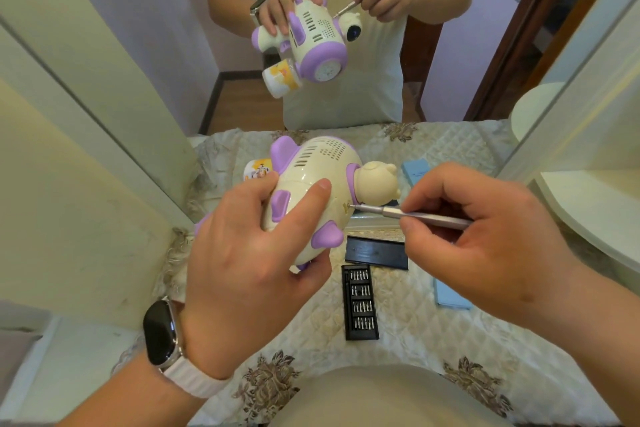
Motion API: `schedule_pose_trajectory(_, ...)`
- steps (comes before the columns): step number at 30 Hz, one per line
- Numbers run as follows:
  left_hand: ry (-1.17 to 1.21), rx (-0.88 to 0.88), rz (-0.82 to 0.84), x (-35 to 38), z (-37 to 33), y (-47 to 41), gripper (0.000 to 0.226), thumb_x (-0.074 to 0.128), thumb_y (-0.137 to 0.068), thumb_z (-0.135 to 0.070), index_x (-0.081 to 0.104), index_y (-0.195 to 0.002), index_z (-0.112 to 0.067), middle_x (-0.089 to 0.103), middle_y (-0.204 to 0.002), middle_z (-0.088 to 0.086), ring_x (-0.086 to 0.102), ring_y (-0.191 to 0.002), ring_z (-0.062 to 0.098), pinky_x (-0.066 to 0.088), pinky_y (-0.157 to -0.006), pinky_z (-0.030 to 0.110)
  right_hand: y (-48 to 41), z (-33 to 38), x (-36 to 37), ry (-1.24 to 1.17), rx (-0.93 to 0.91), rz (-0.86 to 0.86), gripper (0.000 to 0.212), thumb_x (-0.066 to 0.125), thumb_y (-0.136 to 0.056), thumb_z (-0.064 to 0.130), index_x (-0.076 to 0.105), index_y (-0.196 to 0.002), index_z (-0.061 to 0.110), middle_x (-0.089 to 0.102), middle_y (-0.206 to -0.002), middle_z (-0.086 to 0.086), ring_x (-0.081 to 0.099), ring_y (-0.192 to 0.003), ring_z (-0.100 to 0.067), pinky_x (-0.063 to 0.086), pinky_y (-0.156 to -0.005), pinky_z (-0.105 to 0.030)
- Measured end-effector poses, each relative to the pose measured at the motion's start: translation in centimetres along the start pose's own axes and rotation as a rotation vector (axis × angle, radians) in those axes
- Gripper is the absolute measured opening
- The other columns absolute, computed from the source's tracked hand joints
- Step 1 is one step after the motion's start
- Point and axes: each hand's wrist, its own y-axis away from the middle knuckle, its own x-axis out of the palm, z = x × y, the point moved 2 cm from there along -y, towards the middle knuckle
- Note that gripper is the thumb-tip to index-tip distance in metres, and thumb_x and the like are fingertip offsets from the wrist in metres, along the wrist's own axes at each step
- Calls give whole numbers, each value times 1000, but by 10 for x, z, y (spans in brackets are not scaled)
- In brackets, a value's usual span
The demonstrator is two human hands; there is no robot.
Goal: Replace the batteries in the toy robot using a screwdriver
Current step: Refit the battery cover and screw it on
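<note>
Our left hand is gripping the cream-and-purple plastic toy robot, our right hand pinching the slim silver screwdriver.
We should be keeping its tip square, pressing in.

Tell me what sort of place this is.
Probably a home dressing table: a large mirror behind it, a quilted floral cloth over the top, a white rounded shelf alongside.
</note>
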Motion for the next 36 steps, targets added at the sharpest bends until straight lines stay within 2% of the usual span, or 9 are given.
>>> schedule_pose_trajectory(7,12,-8,-24,-2,3,0,56,72,-74,-30,54,-126,-27,51,-112,12,59,-83,33,49,-61,36,-4,-1,-7,-5,14,-47,13,69,-80,28,71,-89,37,67,-73,24,65,-75,2,49,-62,-11)
schedule_pose_trajectory(10,14,-12,-31,-2,2,-1,56,72,-74,-32,53,-126,-28,48,-113,9,60,-83,33,49,-60,36,-5,-1,-7,38,30,-4,7,61,-87,35,64,-86,41,62,-71,22,58,-62,-2,43,-52,-11)
schedule_pose_trajectory(12,12,-16,-35,-2,1,-2,57,73,-73,-31,53,-126,-28,47,-113,9,60,-84,33,48,-61,35,-4,-2,-8,22,93,57,7,55,-91,38,53,-85,40,58,-72,13,50,-51,-9,40,-45,-18)
schedule_pose_trajectory(15,14,-27,-41,-3,1,-3,58,75,-71,-30,54,-125,-27,47,-113,8,61,-85,33,46,-63,32,-4,0,-15,-70,153,101,15,55,-80,28,46,-87,38,58,-78,3,46,-46,-11,36,-41,-19)
schedule_pose_trajectory(22,53,-37,-32,-5,-1,-4,60,76,-71,-32,54,-127,-27,45,-113,6,60,-86,32,50,-61,35,-5,10,-27,90,-9,-51,16,71,-84,28,59,-83,38,63,-87,14,60,-66,-16,46,-55,-23)
schedule_pose_trajectory(24,53,-43,-36,-5,-2,-4,60,76,-71,-33,53,-127,-27,45,-113,5,60,-86,31,48,-60,33,-6,9,-28,108,-45,-57,6,64,-86,38,61,-91,41,64,-83,13,60,-63,-17,46,-55,-25)
schedule_pose_trajectory(26,53,-54,-36,-5,-2,-5,60,76,-71,-33,53,-127,-28,45,-112,5,59,-87,29,44,-61,29,-6,8,-26,131,-68,-50,12,55,-89,39,62,-97,38,66,-70,13,63,-68,-12,47,-57,-22)
schedule_pose_trajectory(31,60,-72,-41,-8,-1,-4,62,77,-71,-33,52,-127,-29,45,-111,3,57,-88,28,41,-64,27,-8,10,-23,192,-74,4,15,46,-92,44,57,-96,35,61,-63,10,59,-69,-11,44,-57,-24)
schedule_pose_trajectory(36,62,-77,-55,-11,0,-4,64,78,-69,-32,52,-127,-29,45,-111,3,57,-90,27,43,-63,28,-7,10,-21,173,-55,60,9,54,-89,34,52,-97,38,59,-86,18,57,-68,-7,43,-57,-16)
